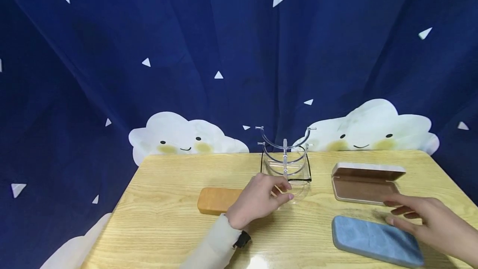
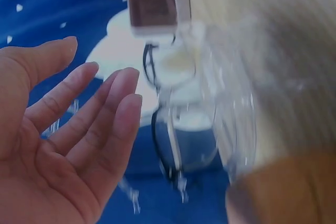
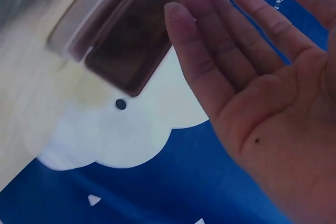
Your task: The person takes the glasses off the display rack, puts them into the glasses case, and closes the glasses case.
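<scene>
A pair of black-rimmed glasses (image 1: 304, 180) rests low on the clear display stand (image 1: 285, 157) at the back of the table. My left hand (image 1: 261, 196) hovers just in front of them. In the left wrist view, its fingers are loosely extended beside the glasses (image 2: 157, 148), with a gap between and nothing held. At the right, my right hand (image 1: 429, 221) reaches over the blue glasses case (image 1: 373, 240), fingertips near the front right corner of the opened glasses case (image 1: 362, 191). The right wrist view shows its fingers relaxed and holding nothing, beside the brown-lined case (image 3: 126, 40).
An orange glasses case (image 1: 216, 200) lies on the wooden table (image 1: 160, 219), partly hidden behind my left hand. The stand has several curved clear tiers. Behind the table hangs a dark blue curtain (image 1: 239, 53) with white clouds and triangles.
</scene>
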The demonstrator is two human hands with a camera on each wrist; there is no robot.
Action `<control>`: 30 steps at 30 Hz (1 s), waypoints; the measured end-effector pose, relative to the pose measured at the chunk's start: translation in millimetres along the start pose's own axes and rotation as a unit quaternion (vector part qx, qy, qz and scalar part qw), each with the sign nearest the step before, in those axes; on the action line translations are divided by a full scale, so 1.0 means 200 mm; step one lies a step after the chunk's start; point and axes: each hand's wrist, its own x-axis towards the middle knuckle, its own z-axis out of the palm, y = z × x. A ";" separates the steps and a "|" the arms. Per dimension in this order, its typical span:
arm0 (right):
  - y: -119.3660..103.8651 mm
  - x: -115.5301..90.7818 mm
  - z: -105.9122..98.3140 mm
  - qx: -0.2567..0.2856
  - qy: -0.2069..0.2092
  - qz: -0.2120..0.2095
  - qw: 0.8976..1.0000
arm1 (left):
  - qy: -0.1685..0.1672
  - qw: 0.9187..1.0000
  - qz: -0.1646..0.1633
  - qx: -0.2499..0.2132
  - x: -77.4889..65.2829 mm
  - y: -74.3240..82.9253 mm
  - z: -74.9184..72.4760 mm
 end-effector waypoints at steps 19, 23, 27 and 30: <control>-0.39 0.36 -0.03 0.045 0.172 -0.220 0.959 | 0.055 0.995 -0.066 0.049 -0.01 -0.21 -0.20; -0.44 0.44 -0.02 0.060 0.144 -0.217 0.964 | 0.045 0.994 -0.071 0.070 0.02 -0.24 -0.19; -0.49 0.51 -0.01 0.066 0.105 -0.204 0.971 | 0.035 0.995 -0.072 0.065 0.03 -0.27 -0.17; -0.50 0.55 0.02 0.054 0.084 -0.196 0.975 | 0.031 0.995 -0.071 0.064 0.03 -0.28 -0.16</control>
